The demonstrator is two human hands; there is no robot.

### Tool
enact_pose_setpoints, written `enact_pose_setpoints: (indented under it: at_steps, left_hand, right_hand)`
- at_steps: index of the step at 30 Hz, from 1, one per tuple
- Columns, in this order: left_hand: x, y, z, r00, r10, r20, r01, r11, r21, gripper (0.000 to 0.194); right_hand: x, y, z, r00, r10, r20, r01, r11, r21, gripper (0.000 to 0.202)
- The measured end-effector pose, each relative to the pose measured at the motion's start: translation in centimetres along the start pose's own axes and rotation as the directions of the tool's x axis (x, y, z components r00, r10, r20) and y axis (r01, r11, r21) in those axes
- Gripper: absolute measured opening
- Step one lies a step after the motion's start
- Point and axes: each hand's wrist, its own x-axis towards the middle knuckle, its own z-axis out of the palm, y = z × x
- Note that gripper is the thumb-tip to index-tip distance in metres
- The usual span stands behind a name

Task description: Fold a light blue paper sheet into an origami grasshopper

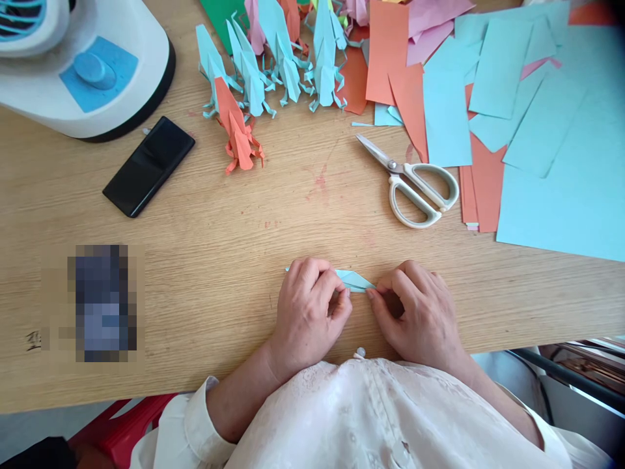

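A narrow folded piece of light blue paper [355, 280] lies low over the wooden table, close to my body. My left hand [312, 309] pinches its left part between thumb and fingers, and a thin tip pokes out beyond the knuckles. At the pointed right end, my right hand [417, 312] pinches the paper with thumb and forefinger. The stretch between the two hands shows long creases; the rest is covered by my left fingers. White-handled scissors [422, 189] rest beyond my right hand, blades pointing up and left.
Several light blue folded paper figures [251, 71] stand at the back, with an orange one [237, 133] in front. Light blue sheets [561, 202] and orange pieces [388, 45] overlap at the right. A black phone [149, 166] lies near a white fan base [131, 58]; a blurred patch [102, 303] sits left.
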Motion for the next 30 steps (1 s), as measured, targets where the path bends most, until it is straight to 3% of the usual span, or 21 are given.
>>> enact_pose_setpoints:
  at_steps: [8, 14, 21, 25, 28, 30]
  left_hand:
    - [0.2, 0.4, -0.1, 0.999, -0.035, 0.03, 0.034, 0.999, 0.024, 0.007]
    - [-0.2, 0.0, -0.3, 0.998, 0.044, 0.055, -0.045, 0.999, 0.003, 0.018]
    - [-0.3, 0.1, -0.2, 0.996, 0.072, 0.054, -0.073, 0.997, 0.001, 0.017]
    - [-0.3, 0.1, -0.2, 0.996, 0.075, 0.055, -0.076, 0.997, 0.018, 0.016]
    - [-0.4, -0.1, 0.0, 0.995, 0.088, 0.042, -0.089, 0.996, 0.026, 0.016]
    - [-0.4, -0.2, 0.0, 0.994, 0.105, 0.035, -0.106, 0.994, 0.03, 0.015]
  right_hand:
    - [0.0, -0.1, -0.1, 1.0, 0.011, 0.011, -0.011, 1.0, 0.007, 0.014]
    - [-0.5, 0.3, -0.3, 1.0, 0.005, 0.016, -0.006, 0.996, 0.089, 0.011]
    - [-1.2, 0.9, -0.4, 1.0, 0.002, -0.025, 0.002, 0.989, 0.148, 0.011]
    - [-2.1, 1.9, -0.9, 0.986, -0.162, -0.044, 0.166, 0.978, 0.126, 0.017]
    - [-2.6, 2.7, -2.0, 0.92, -0.387, 0.06, 0.385, 0.922, 0.04, 0.036]
    - [-2.4, 3.0, -2.7, 0.868, -0.47, 0.16, 0.477, 0.879, 0.0, 0.042]
